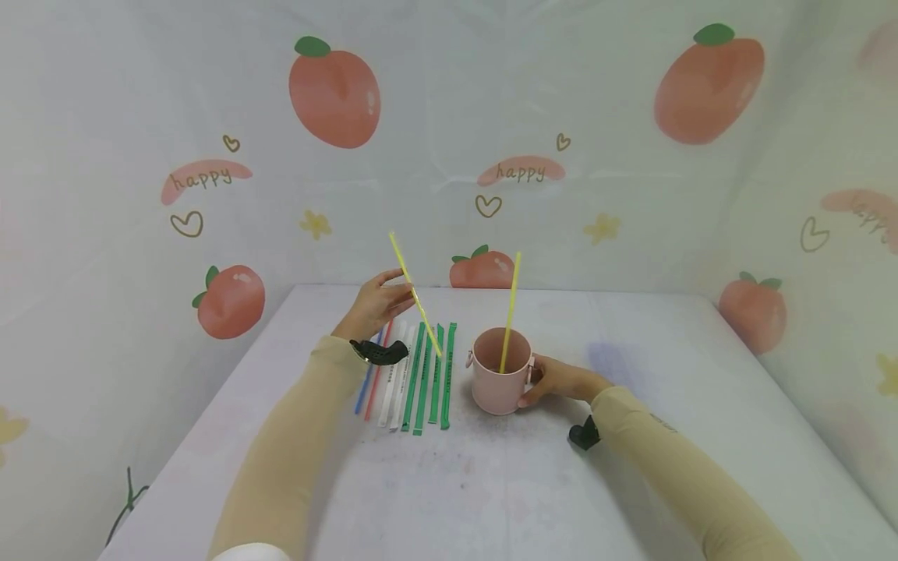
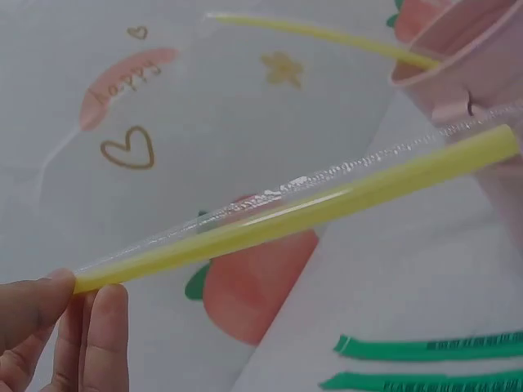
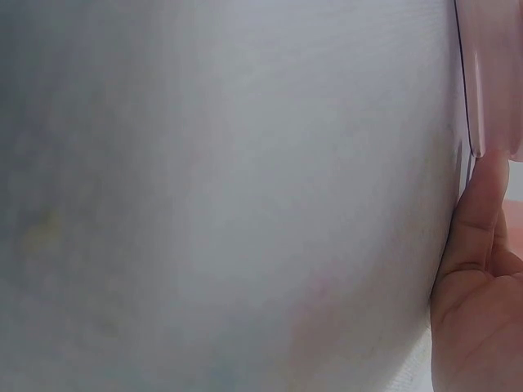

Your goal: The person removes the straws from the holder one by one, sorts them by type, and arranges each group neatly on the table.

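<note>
Between thumb and fingers, my left hand [image 1: 382, 300] pinches a yellow straw [image 2: 302, 214] in a clear wrapper, raised at a slant above the row of straws. The straw's lower end points toward the pink bucket [image 1: 496, 393], which stands upright on the table. A second yellow straw [image 1: 511, 308] leans inside that bucket, its top well above the rim. My right hand [image 1: 561, 379] holds the bucket's right side, thumb low on the wall in the head view. Only the thumb side and palm of this hand show beside the bucket in the right wrist view.
Left of the bucket lie several green-wrapped straws [image 1: 449, 378], side by side with white-wrapped straws [image 1: 390, 386], a red straw [image 1: 374, 389] and a blue straw [image 1: 364, 389]. A printed cloth wall [image 1: 421, 210] rises behind the white table [image 1: 421, 499].
</note>
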The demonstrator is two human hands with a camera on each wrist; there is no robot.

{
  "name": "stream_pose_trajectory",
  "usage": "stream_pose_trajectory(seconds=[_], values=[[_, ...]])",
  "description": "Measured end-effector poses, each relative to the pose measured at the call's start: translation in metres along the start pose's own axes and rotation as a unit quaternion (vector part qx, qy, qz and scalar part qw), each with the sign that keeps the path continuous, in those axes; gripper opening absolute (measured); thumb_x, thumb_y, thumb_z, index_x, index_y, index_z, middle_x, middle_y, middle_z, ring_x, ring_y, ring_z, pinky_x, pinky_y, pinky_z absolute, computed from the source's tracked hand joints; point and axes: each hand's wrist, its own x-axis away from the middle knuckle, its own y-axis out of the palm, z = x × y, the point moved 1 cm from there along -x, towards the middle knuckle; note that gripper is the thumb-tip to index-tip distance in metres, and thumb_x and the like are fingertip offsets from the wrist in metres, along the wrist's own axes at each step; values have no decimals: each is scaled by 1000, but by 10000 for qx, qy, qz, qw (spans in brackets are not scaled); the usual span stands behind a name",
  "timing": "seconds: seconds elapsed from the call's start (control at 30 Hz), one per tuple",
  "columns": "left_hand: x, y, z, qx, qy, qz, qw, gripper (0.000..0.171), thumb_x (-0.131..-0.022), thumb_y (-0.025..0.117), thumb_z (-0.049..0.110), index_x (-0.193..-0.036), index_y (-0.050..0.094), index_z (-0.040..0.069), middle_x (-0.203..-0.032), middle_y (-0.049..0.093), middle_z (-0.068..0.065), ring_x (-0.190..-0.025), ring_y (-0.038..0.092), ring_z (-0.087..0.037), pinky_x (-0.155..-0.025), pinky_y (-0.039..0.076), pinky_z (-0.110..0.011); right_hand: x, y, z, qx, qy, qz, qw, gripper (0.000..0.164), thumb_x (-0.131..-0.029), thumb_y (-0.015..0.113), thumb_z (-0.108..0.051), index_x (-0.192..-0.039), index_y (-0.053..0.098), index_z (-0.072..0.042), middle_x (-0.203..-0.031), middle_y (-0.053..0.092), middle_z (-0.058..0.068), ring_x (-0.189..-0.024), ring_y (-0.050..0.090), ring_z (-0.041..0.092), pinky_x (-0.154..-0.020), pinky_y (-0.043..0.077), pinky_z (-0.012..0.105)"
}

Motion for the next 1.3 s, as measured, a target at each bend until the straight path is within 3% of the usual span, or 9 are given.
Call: stream_pose_trajectory(seconds=[0.13,0.3,0.4,0.53,0.67,0.8,0.97,1.3], values=[[6,-11,1,-318,-57,-47,9995,60,-96,56,0,-150,32,11,-106,55,-10,-86,65,-13,-92,53,-26,-1,0,2,38,47,13,10000,60,-74,83,-12,-122,48,-3,-107,46,8,-103,43,25,-91,36,36],[9,-28,2,-900,-269,-3,9956,61,-97,55,0,-151,29,12,-115,54,-15,-89,66,-14,-98,50,-29,-1,1,2,61,130,58,9999,68,-75,83,-14,-130,45,-3,-117,47,10,-112,42,28,-102,34,45],[9,-40,1,-1254,-515,39,9908,63,-97,54,-1,-152,28,11,-122,50,-19,-101,64,-19,-100,48,-30,-1,1,2,44,154,57,9999,71,-75,83,-14,-133,44,-2,-121,47,11,-116,41,29,-107,31,48],[3,-56,-4,-1625,-771,94,9836,64,-96,55,-1,-152,27,10,-126,49,-18,-114,57,-24,-100,49,-29,0,2,2,85,150,69,9998,67,-75,83,-14,-130,45,-3,-117,47,11,-111,42,28,-102,34,44],[-4,-70,-11,-2003,-895,196,9754,64,-94,59,1,-151,31,11,-122,52,-14,-103,59,-19,-91,54,-25,0,2,1,132,0,66,9999,62,-75,83,-12,-126,48,-3,-112,48,8,-106,44,25,-96,36,38],[-7,-80,-16,-2317,-1027,285,9669,63,-94,60,1,-150,34,12,-132,51,-17,-95,61,-15,-81,56,-21,0,3,0,158,-143,37,9998,58,-75,82,-11,-122,49,-2,-109,49,6,-103,45,22,-93,37,33],[-5,-84,-19,-2625,-1167,380,9571,60,-94,58,0,-149,36,11,-140,47,-22,-96,63,-16,-76,56,-19,0,3,1,218,-64,102,9997,55,-74,83,-14,-117,50,-4,-105,48,6,-99,44,21,-89,36,32],[-1,-90,-26,-3159,-1358,450,9379,59,-94,59,2,-149,37,9,-128,55,-19,-83,64,-11,-74,57,-22,-1,2,0,198,80,133,9997,57,-75,83,-13,-120,49,-4,-106,46,7,-103,40,25,-89,35,36]])
